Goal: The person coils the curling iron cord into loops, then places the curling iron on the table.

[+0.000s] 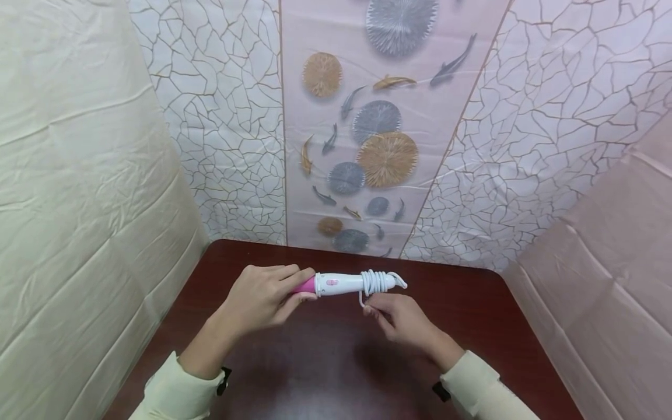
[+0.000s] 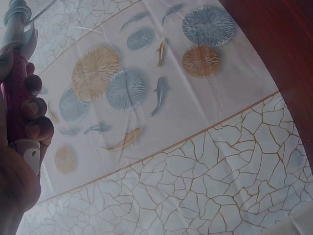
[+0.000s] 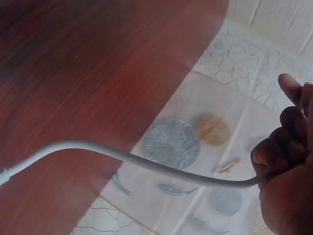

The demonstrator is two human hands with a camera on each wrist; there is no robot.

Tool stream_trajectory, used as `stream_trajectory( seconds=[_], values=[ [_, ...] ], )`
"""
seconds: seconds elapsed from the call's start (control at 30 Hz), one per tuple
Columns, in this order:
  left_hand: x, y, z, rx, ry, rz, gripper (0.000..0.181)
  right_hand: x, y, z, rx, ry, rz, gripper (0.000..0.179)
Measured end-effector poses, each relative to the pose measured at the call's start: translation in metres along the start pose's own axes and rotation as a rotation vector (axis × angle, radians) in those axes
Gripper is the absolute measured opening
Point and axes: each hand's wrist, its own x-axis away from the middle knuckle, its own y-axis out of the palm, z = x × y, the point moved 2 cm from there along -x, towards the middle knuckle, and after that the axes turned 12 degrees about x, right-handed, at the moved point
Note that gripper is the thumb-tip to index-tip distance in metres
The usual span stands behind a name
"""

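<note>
My left hand (image 1: 270, 291) grips a hair styling iron (image 1: 338, 283) by its pink end, above the table. In the left wrist view the fingers of this hand (image 2: 22, 181) wrap round the pink part (image 2: 15, 100). The iron's white handle has a small pink switch and points right. Several turns of white cord (image 1: 374, 282) circle the handle near its tip, where a short loop of cord sticks out. Just below the coils, my right hand (image 1: 401, 319) pinches the cord. A length of that cord (image 3: 161, 170) runs into the curled fingers in the right wrist view.
A dark red-brown table (image 1: 325, 367) lies beneath both hands. Behind it hangs a patterned cloth (image 1: 349, 204) with fish and round leaves. Pale padded walls stand on the left (image 1: 89, 233) and right (image 1: 604, 268).
</note>
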Motion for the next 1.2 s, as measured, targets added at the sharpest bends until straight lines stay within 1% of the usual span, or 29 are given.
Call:
stream_trajectory(
  seconds=[0.1, 0.2, 0.3, 0.43, 0.5, 0.6, 0.67, 0.87, 1.03, 1.2],
  values=[
    [0.000, -0.001, -0.002, -0.011, -0.016, -0.007, 0.036, 0.001, -0.007, -0.010, 0.080, -0.110, 0.061, 0.020],
    [0.000, -0.002, -0.004, -0.023, -0.026, -0.013, 0.035, 0.003, -0.015, -0.018, 0.131, -0.196, 0.122, 0.024],
    [0.001, -0.003, -0.004, -0.023, -0.028, -0.010, 0.035, 0.006, -0.025, -0.027, 0.153, -0.250, 0.156, 0.028],
    [0.000, -0.003, -0.005, -0.018, -0.039, -0.013, 0.035, 0.007, -0.040, -0.040, 0.169, -0.297, 0.177, 0.034],
    [0.000, -0.002, -0.005, -0.018, -0.045, -0.017, 0.035, 0.008, -0.048, -0.046, 0.178, -0.322, 0.199, 0.032],
    [0.001, -0.002, -0.005, -0.023, -0.053, -0.022, 0.035, 0.007, -0.060, -0.053, 0.189, -0.359, 0.243, 0.023],
    [0.003, -0.002, -0.005, -0.031, -0.058, -0.026, 0.035, 0.006, -0.068, -0.058, 0.199, -0.382, 0.276, 0.022],
    [0.006, 0.000, -0.004, -0.026, -0.067, -0.040, 0.035, -0.001, -0.093, -0.065, 0.213, -0.418, 0.356, 0.031],
    [0.006, 0.005, -0.002, -0.011, -0.049, -0.056, 0.036, -0.012, -0.111, -0.064, 0.215, -0.428, 0.424, 0.042],
    [0.006, 0.010, 0.001, -0.004, -0.024, -0.072, 0.038, -0.025, -0.121, -0.057, 0.229, -0.390, 0.473, 0.042]
  ],
)
